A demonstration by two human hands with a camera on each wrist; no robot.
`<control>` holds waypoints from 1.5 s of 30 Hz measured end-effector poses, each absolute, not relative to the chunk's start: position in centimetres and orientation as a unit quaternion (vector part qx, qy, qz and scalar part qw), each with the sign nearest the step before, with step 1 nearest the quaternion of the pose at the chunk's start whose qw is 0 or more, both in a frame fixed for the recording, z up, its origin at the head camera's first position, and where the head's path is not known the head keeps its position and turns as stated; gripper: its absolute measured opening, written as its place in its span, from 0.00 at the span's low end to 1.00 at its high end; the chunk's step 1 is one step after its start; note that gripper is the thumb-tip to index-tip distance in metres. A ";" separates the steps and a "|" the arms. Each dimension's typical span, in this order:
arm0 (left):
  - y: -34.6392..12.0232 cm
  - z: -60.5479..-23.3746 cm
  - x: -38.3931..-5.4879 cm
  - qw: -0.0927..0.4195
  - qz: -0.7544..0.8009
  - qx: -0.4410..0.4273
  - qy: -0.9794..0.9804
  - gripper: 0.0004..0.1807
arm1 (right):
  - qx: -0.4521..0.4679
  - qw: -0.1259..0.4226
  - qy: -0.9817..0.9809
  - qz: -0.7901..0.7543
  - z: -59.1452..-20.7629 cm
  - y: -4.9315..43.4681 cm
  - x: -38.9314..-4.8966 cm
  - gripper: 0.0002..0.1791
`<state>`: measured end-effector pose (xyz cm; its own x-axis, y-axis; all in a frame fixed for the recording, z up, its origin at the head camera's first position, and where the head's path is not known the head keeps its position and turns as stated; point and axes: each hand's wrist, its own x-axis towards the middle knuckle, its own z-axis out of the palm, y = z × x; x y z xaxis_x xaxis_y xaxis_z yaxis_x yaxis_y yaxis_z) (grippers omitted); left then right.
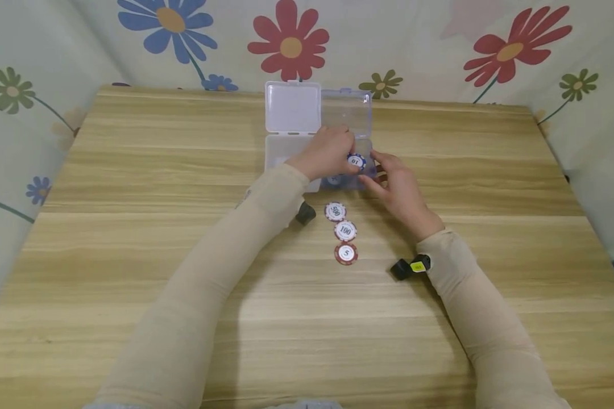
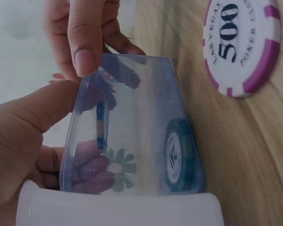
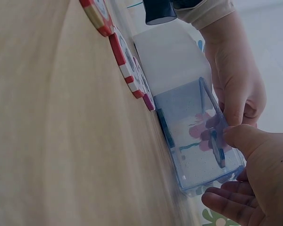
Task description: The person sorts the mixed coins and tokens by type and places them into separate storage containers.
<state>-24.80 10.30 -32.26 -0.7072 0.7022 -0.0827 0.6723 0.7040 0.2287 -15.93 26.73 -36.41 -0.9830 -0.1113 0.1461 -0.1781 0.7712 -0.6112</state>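
Observation:
In the clear bluish plastic box (image 1: 367, 182), my left hand (image 1: 330, 150) pinches a blue poker chip (image 1: 356, 161) marked 10. The chip is tilted and shows edge-on through the box wall in the left wrist view. A teal poker chip (image 2: 173, 155) marked 20 lies in the box below it. My right hand (image 1: 401, 184) holds the box at its right end, thumb (image 3: 238, 134) on the rim and other fingers beside the wall. Just in front, three poker chips lie on the table: a purple-edged 500 (image 1: 335, 211), a red-edged 100 (image 1: 345, 230) and a red 5 (image 1: 346, 253).
A white plastic box (image 1: 275, 149) stands against the clear box's left side, its lid (image 1: 293, 108) raised behind it. The clear lid (image 1: 347, 113) is raised too. Both stand near the back of the wooden table (image 1: 158, 187), before a flowered cloth (image 1: 358, 40).

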 end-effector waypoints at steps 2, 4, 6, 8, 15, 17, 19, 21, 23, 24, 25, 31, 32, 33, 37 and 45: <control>10.3 -32.3 -24.8 0.084 0.090 0.371 0.921 0.24 | 0.078 0.050 -0.940 0.329 -36.4 26.6 -15.9 0.34; 10.2 -32.3 -24.8 0.086 0.092 0.365 0.922 0.24 | 0.080 0.048 -0.940 0.329 -36.4 26.4 -16.0 0.34; 10.1 -32.4 -24.8 0.088 0.095 0.359 0.924 0.24 | 0.082 0.044 -0.939 0.330 -36.3 26.3 -16.0 0.34; 10.0 -32.5 -24.8 0.088 0.098 0.355 0.926 0.24 | 0.084 0.042 -0.938 0.333 -36.3 26.2 -16.0 0.33; 9.8 -32.5 -24.9 0.086 0.105 0.349 0.927 0.25 | 0.085 0.048 -0.940 0.327 -36.2 26.1 -16.3 0.35; 9.8 -32.5 -25.0 0.089 0.105 0.348 0.927 0.25 | 0.088 0.049 -0.940 0.327 -36.2 26.1 -16.2 0.34; 9.7 -32.5 -25.0 0.089 0.105 0.349 0.927 0.25 | 0.089 0.050 -0.940 0.326 -36.3 26.1 -16.3 0.34; 9.8 -32.6 -25.0 0.088 0.105 0.349 0.927 0.25 | 0.089 0.050 -0.940 0.327 -36.3 26.1 -16.2 0.34; 9.7 -32.6 -25.0 0.085 0.107 0.350 0.927 0.25 | 0.088 0.051 -0.940 0.326 -36.3 26.2 -16.3 0.34; 9.7 -32.6 -25.0 0.084 0.107 0.350 0.927 0.25 | 0.088 0.051 -0.940 0.327 -36.3 26.2 -16.3 0.34; 9.7 -32.6 -24.9 0.082 0.106 0.349 0.927 0.25 | 0.088 0.052 -0.939 0.328 -36.3 26.2 -16.2 0.34; 9.7 -32.4 -24.6 0.075 0.104 0.351 0.927 0.23 | 0.086 0.052 -0.937 0.335 -36.3 26.3 -16.2 0.34; 9.7 -32.4 -24.6 0.073 0.104 0.352 0.927 0.23 | 0.085 0.051 -0.937 0.334 -36.3 26.3 -16.2 0.34; 9.7 -32.3 -24.5 0.072 0.103 0.353 0.927 0.23 | 0.085 0.052 -0.937 0.334 -36.3 26.3 -16.2 0.34; 9.6 -32.1 -24.3 0.069 0.105 0.358 0.925 0.22 | 0.083 0.052 -0.938 0.334 -36.4 26.4 -16.1 0.34; 9.4 -31.6 -23.5 0.049 0.126 0.377 0.916 0.20 | 0.077 0.047 -0.941 0.327 -36.4 26.6 -16.0 0.34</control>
<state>-23.47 9.40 -31.65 -0.7102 0.7040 0.0049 0.6793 0.6834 0.2675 -16.00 26.64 -36.44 -0.9837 -0.1140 0.1393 -0.1758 0.7741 -0.6082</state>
